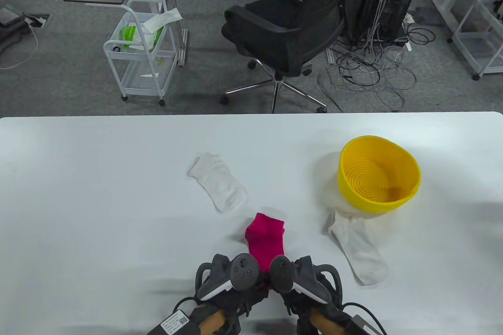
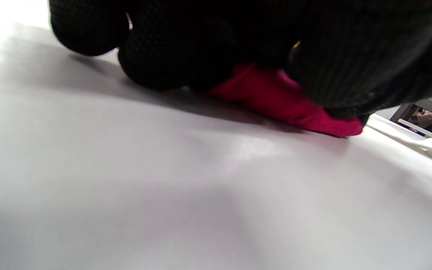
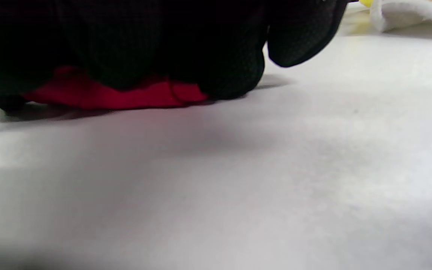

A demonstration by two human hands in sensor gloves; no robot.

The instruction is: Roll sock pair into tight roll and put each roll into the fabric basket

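Pressing down on the near end of the pink socks [image 1: 266, 241], you've got both hands side by side at six o'clock on the table [image 1: 98, 193]. Your left hand [image 1: 230, 278] has its fingers [image 2: 156, 56] curled onto the fabric, and your right hand [image 1: 300, 280] matches it, fingers [image 3: 231, 71] bunched on the same edge. The pair lies flat, stretching away toward twelve o'clock. Start the roll here, I'd say: tuck that first fold small and firm, then keep even pressure from both hands so it doesn't go cone-shaped. The yellow basket [image 1: 408, 183] waits at two o'clock, holding nothing yet. One white sock [image 1: 220, 185] lies at eleven o'clock, another white sock [image 1: 363, 252] just under the basket's rim.
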